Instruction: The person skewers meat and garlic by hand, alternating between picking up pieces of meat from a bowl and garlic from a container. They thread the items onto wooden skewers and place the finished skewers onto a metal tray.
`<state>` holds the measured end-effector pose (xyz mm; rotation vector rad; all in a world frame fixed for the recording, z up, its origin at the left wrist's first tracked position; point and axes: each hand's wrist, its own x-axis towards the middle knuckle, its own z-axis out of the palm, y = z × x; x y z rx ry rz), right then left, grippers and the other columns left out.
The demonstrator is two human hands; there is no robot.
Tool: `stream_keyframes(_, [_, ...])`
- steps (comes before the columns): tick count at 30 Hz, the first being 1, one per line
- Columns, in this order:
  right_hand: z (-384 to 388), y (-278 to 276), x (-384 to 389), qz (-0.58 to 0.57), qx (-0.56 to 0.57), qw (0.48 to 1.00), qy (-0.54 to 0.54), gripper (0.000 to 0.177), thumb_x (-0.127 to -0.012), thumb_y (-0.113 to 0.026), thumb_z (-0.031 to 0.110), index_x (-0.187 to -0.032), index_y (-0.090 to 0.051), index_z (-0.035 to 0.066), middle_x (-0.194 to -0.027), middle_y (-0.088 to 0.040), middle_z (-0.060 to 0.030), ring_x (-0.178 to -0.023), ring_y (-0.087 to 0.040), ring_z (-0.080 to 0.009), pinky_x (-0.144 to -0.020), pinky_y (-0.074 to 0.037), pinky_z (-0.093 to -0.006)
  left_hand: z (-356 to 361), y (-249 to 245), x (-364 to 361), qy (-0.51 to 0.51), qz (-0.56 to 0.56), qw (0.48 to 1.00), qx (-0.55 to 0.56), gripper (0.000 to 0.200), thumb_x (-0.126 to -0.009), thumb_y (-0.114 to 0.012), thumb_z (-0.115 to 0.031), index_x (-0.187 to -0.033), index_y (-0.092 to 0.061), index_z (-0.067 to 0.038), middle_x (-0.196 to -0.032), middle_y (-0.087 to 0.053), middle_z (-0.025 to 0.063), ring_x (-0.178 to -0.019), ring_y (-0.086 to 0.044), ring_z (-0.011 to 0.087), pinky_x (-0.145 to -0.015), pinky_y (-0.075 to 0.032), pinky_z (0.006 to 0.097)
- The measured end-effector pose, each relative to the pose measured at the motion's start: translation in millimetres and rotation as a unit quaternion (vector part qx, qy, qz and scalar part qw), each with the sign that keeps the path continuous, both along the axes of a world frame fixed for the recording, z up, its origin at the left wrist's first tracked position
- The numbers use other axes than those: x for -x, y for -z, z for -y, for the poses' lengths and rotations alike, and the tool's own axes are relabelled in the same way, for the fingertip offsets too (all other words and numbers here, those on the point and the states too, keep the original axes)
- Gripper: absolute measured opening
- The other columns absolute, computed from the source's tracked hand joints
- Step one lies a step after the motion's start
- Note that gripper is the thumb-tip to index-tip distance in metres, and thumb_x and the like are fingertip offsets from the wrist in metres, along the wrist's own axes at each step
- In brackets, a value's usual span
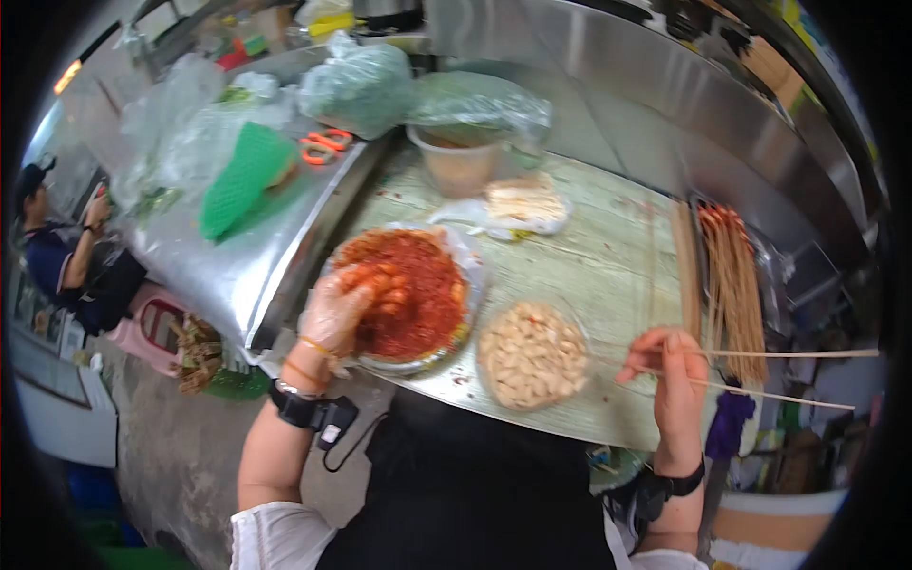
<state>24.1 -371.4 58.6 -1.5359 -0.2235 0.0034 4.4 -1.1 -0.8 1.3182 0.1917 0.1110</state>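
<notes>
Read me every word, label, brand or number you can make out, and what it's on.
No text can be read in this view.
White bag under the pale sticks: yellow marks, too blurred to read.
Black device by the left wrist: pale patch, too small to read.
Skewers in the right hand: no print visible.

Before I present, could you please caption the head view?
Gloved left hand in red paste; right hand holding thin sticks.

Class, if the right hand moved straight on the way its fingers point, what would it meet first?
The right hand would probably meet the clear bowl of pale pieces first, though depth is hard to judge from this one view.
</notes>
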Motion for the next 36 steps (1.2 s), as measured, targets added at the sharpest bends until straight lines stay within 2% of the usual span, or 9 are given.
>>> stream_keyframes(5, [1.0, -4.1, -2.5, 0.004, -0.003, 1.000, -0.006, 0.033, -0.098, -0.043, 0.028, -0.089, -0.056, -0.001, -0.075, -0.061, -0.0097, -0.063, -0.062, -0.0168, -0.059, -0.051, -0.0267, 17.1, -0.6, 1.0, 0.047, 0.049, 0.997, -0.025, 0.036, -0.091, -0.052, -0.016, -0.119, -0.052, 0.007, -0.108, -0.062, 0.0154, -0.092, -0.063, 0.0194, -0.084, -0.051, 0.0309])
stream_keyframes(7, [-1.7, -1.0, -4.7, -0.008, 0.014, 0.999, -0.044, 0.030, -0.098, -0.045, 0.024, -0.090, -0.057, -0.002, -0.077, -0.060, -0.0072, -0.067, -0.060, -0.0133, -0.063, -0.048, -0.0222, 23.0, -0.3, -2.2, 0.025, 0.062, 0.988, -0.136, 0.035, -0.092, -0.052, -0.019, -0.117, -0.054, 0.006, -0.110, -0.062, 0.0132, -0.100, -0.059, 0.0169, -0.091, -0.046, 0.0296])
stream_keyframes(15, [-6.0, -7.4, -3.5, -0.012, 0.007, 1.000, -0.001, 0.029, -0.097, -0.047, 0.022, -0.086, -0.060, -0.002, -0.072, -0.057, -0.0037, -0.062, -0.055, -0.0089, -0.056, -0.044, -0.0199, 39.9, -0.1, -2.2, -0.011, 0.075, 0.989, -0.130, 0.025, -0.094, -0.049, -0.012, -0.108, -0.061, 0.005, -0.099, -0.065, 0.0077, -0.088, -0.059, 0.0107, -0.078, -0.048, 0.0238])
stream_keyframes(19, [11.0, 0.3, -4.2, -0.002, 0.088, 0.995, -0.038, 0.030, -0.098, -0.046, 0.023, -0.087, -0.059, -0.002, -0.069, -0.056, -0.0036, -0.060, -0.056, -0.0093, -0.056, -0.044, -0.0205, 46.6, 5.3, -8.6, -0.031, -0.015, 0.997, -0.064, 0.022, -0.093, -0.047, -0.008, -0.101, -0.062, 0.004, -0.089, -0.067, 0.0064, -0.081, -0.061, 0.0102, -0.070, -0.049, 0.0223])
stream_keyframes(21, [12.9, 2.8, -2.1, -0.010, 0.101, 0.994, -0.032, 0.031, -0.098, -0.046, 0.023, -0.087, -0.059, -0.002, -0.068, -0.056, -0.0036, -0.059, -0.056, -0.0096, -0.056, -0.045, -0.0207, 39.5, 14.4, -9.4, -0.009, 0.050, 0.957, -0.284, 0.021, -0.089, -0.046, -0.003, -0.099, -0.063, 0.004, -0.094, -0.067, 0.0081, -0.085, -0.061, 0.0118, -0.072, -0.047, 0.0229])
stream_keyframes(25, [2.0, 5.1, 1.3, -0.044, 0.026, 0.998, -0.021, 0.030, -0.097, -0.048, 0.022, -0.086, -0.060, -0.003, -0.068, -0.056, -0.0035, -0.058, -0.056, -0.0095, -0.056, -0.045, -0.0203, 49.0, 4.9, -8.5, -0.044, 0.104, 0.951, -0.287, 0.019, -0.085, -0.048, -0.001, -0.096, -0.063, 0.005, -0.096, -0.066, 0.0109, -0.088, -0.060, 0.0176, -0.075, -0.047, 0.0276])
stream_keyframes(27, [-0.7, 6.6, 0.7, -0.043, 0.016, 0.999, -0.017, 0.029, -0.097, -0.048, 0.022, -0.087, -0.060, -0.002, -0.068, -0.056, -0.0034, -0.057, -0.056, -0.0094, -0.056, -0.045, -0.0200, 44.0, 0.5, -6.3, -0.027, 0.114, 0.891, -0.439, 0.025, -0.086, -0.048, -0.001, -0.106, -0.062, 0.005, -0.101, -0.065, 0.0126, -0.090, -0.061, 0.0196, -0.082, -0.047, 0.0292])
stream_keyframes(34, [-11.1, 16.4, -18.2, -0.063, 0.073, 0.993, -0.064, 0.030, -0.097, -0.046, 0.024, -0.087, -0.061, 0.000, -0.068, -0.056, -0.0025, -0.056, -0.057, -0.0090, -0.053, -0.045, -0.0202, 43.7, 0.0, -8.5, -0.008, 0.104, 0.813, -0.572, 0.015, -0.079, -0.057, -0.001, -0.091, -0.063, 0.002, -0.086, -0.063, 0.0179, -0.078, -0.059, 0.0335, -0.073, -0.047, 0.0367])
stream_keyframes(36, [-12.9, 19.0, -22.2, -0.082, 0.071, 0.992, -0.063, 0.030, -0.097, -0.046, 0.024, -0.086, -0.060, 0.000, -0.067, -0.055, -0.0023, -0.056, -0.057, -0.0089, -0.053, -0.045, -0.0202, 51.6, -11.9, -6.2, -0.003, 0.045, 0.723, -0.689, 0.017, -0.070, -0.068, -0.009, -0.085, -0.063, -0.001, -0.093, -0.062, 0.0216, -0.084, -0.058, 0.0390, -0.075, -0.048, 0.0404])
